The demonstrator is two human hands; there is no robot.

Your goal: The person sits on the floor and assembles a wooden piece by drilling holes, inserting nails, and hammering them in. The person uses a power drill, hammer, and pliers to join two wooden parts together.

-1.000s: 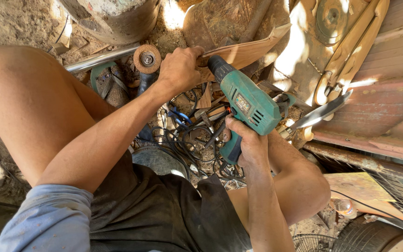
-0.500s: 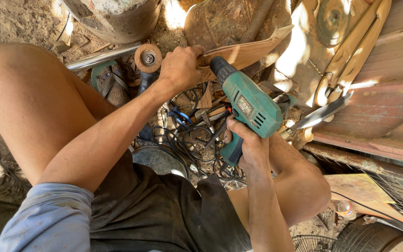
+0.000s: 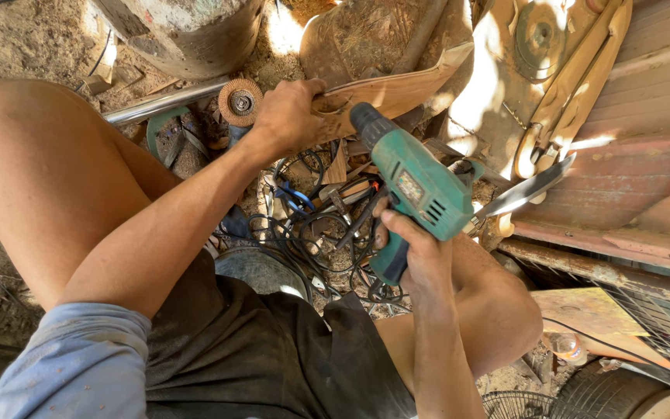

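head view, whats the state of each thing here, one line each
green drill: gripped by its handle in the right hand, nose against the wooden piece
wooden piece: thin, curved, pinned by the left hand
flap disc: lying flat on the ground
cables: tangled in a heap
metal pipe: lying on the dirt

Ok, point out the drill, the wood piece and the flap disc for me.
drill (image 3: 420, 190), head view, on the green body.
wood piece (image 3: 397, 89), head view, on its flat face right of the left hand.
flap disc (image 3: 240, 102), head view, on its hub.
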